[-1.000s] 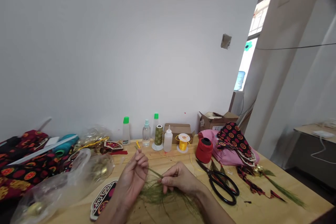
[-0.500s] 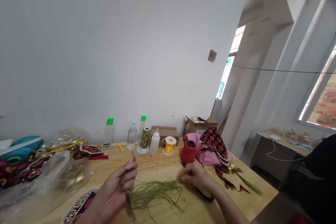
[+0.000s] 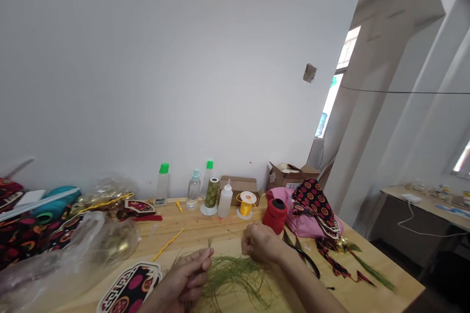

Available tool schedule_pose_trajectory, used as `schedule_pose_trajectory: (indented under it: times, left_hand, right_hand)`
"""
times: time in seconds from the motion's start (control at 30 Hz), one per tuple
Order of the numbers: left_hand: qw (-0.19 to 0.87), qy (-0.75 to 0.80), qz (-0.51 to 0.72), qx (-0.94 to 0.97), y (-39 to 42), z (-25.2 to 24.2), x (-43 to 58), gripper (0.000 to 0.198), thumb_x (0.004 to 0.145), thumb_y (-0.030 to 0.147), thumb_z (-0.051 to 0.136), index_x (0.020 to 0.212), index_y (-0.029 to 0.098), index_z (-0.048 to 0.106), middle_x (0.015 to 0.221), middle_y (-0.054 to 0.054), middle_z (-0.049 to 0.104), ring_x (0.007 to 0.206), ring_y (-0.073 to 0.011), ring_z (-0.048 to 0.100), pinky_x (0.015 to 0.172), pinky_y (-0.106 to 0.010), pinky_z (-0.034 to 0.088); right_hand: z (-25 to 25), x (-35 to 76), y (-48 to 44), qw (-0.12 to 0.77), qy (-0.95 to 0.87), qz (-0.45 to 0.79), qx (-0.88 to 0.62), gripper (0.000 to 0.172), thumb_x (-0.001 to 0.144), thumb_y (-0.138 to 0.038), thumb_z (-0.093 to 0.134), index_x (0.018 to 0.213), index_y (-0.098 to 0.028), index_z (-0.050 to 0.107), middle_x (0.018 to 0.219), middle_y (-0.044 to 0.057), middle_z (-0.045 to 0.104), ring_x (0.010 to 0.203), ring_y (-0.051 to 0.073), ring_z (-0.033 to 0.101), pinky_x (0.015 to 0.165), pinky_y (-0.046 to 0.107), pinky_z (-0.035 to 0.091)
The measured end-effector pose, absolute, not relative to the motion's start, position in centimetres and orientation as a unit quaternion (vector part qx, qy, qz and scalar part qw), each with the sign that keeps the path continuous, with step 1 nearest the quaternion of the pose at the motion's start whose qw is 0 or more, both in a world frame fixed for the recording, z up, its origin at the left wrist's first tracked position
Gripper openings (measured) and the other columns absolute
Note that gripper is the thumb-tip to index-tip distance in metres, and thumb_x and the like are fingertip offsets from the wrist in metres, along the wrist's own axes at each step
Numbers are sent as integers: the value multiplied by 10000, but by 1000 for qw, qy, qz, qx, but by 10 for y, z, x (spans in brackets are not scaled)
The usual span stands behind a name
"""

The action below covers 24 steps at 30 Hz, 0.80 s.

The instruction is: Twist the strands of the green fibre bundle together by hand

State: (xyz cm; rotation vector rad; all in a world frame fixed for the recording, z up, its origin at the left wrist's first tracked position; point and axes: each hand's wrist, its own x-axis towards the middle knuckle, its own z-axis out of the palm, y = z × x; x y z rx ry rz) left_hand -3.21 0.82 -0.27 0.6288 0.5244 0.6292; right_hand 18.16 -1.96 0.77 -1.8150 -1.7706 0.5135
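Low in the middle of the table my left hand [image 3: 193,276] is closed around a bundle of green threads [image 3: 237,274]. A short tuft of the threads pokes up past its fingertips, while the loose ends fan out to the right across the wood. My right hand [image 3: 261,243] is curled closed just above the far right part of the threads. What its fingers hold, if anything, is hidden. Black-handled scissors [image 3: 311,260] lie beside my right forearm, partly covered by it. A red thread cone [image 3: 275,215] stands behind my right hand.
Along the wall stand a green thread spool [image 3: 212,193], a white squeeze bottle [image 3: 225,201], a yellow cord spool [image 3: 246,208] and a cardboard box [image 3: 293,174]. Patterned fabric [image 3: 314,200] lies at right. Plastic bags [image 3: 73,254] and an embroidered piece [image 3: 134,286] occupy the left.
The view has shifted, so the table things sit further right. My left hand is lower, nearer the table. My right hand has moved left over the threads, its fingers more tightly curled.
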Motion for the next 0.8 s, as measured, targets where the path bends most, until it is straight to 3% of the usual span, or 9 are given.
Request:
schedule_pose_trajectory:
  times: [0.1, 0.23, 0.33, 0.43, 0.63, 0.8]
  left_hand:
    - [870, 249, 299, 304, 9, -1, -30, 175, 531, 130, 704, 577, 93, 540, 479, 79, 406, 314, 39, 206, 295, -92, 63]
    - [871, 258, 313, 279, 13, -3, -30, 176, 530, 125, 705, 569, 99, 535, 484, 81, 407, 303, 40, 213, 287, -89, 68]
    - [864, 270, 333, 265, 13, -6, -30, 155, 573, 138, 684, 569, 98, 534, 496, 75, 422, 301, 37, 236, 275, -81, 86]
    - [855, 285, 353, 253, 11, -4, -30, 138, 595, 140, 675, 586, 90, 547, 516, 61, 459, 305, 37, 281, 264, -66, 119]
    - [868, 316, 335, 187, 6, 6, -25, 146, 592, 149, 691, 620, 100, 556, 645, -29, 612, 336, 11, 434, 244, -49, 227]
    - [875, 306, 335, 172, 4, 7, -20, 132, 592, 135, 691, 685, 97, 605, 636, -30, 620, 450, -45, 552, 245, -51, 241]
  right_hand:
    - [11, 185, -20, 283, -671, 241, -641, 166, 503, -6, 563, 454, -161, 598, 446, -52, 523, 463, 83, 425, 479, 199, 299]
    - [21, 182, -24, 337, -674, 313, -579, 78, 650, -185, 555, 578, -156, 555, 533, -40, 508, 522, 92, 449, 519, 203, 350]
    - [28, 173, -23, 391, -662, 355, -532, 231, 709, -386, 522, 645, -166, 492, 602, -13, 533, 603, 114, 498, 604, 237, 395]
    - [29, 162, -20, 435, -641, 380, -505, 317, 696, -476, 521, 656, -170, 448, 576, -12, 519, 536, 102, 490, 553, 233, 400]
    - [16, 141, -12, 519, -593, 374, -489, 299, 684, -450, 556, 703, -179, 430, 561, -43, 473, 377, 43, 341, 383, 172, 299]
    - [2, 120, -23, 524, -619, 286, -510, 115, 702, -248, 563, 662, -165, 495, 558, -31, 479, 458, 78, 398, 427, 188, 308]
